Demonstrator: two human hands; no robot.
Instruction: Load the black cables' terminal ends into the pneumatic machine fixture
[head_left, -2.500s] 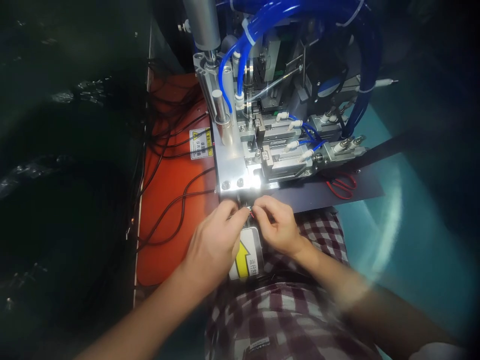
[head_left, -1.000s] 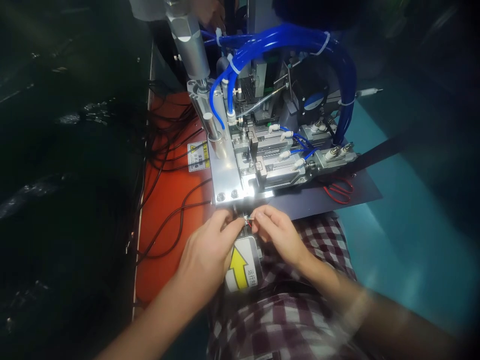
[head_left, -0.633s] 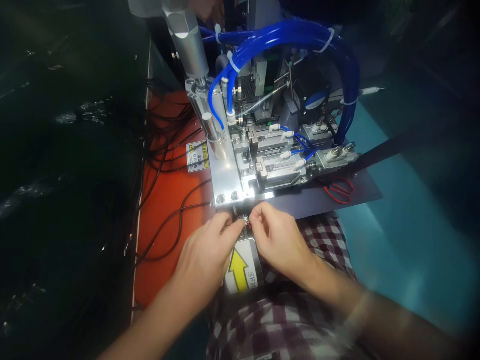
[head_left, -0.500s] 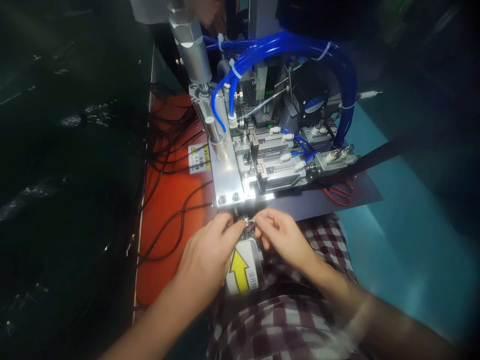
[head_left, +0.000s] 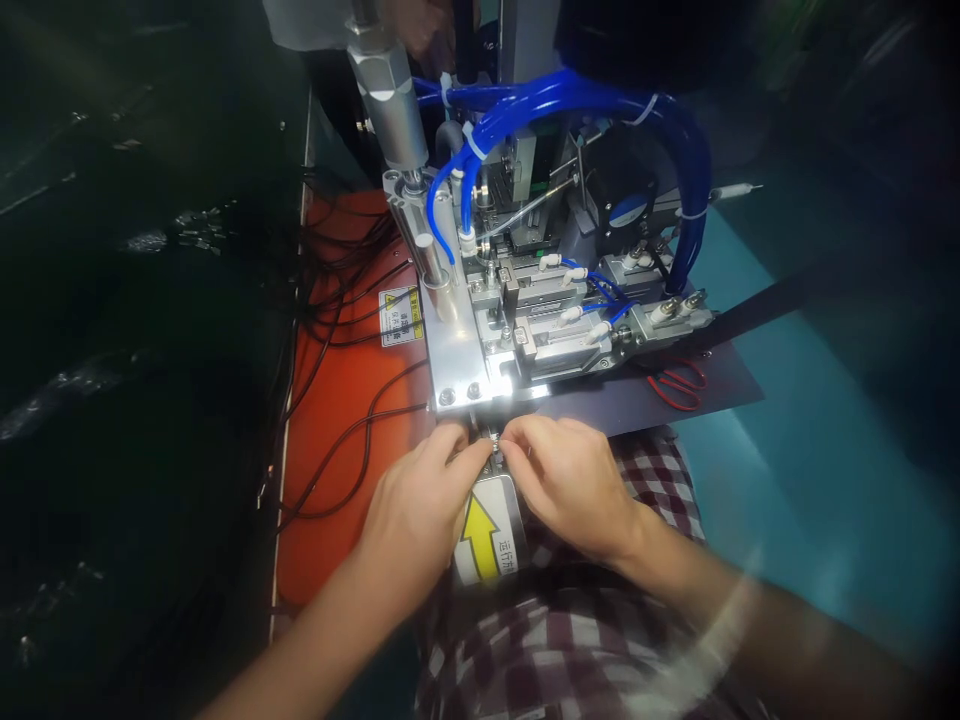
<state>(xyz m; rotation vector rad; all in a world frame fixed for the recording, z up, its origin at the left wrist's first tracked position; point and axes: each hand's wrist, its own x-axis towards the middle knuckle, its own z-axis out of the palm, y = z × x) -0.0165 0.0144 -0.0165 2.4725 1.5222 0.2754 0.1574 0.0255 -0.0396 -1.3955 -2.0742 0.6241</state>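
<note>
At the front end of a metal machine, both my hands meet over its narrow track. My left hand lies left of the track, thumb and fingers closed at a tiny part. From the other side my right hand is closed in a pinch, its fingertips almost touching the left thumb. What sits between the fingertips is too small and too covered to name. Just below them is a white plate with a yellow arrow, partly behind my left hand.
A bundle of blue air tubes arches over the machine's small cylinders. Black cables cross the orange mat on the left. Red-handled scissors lie on the dark base plate at right. Another person's hand shows behind.
My right hand has turned palm-down and drawn its fingertips in toward the left thumb. Thin coloured wires seen at its fingertips before are now hidden. My left hand stays nearly in place.
</note>
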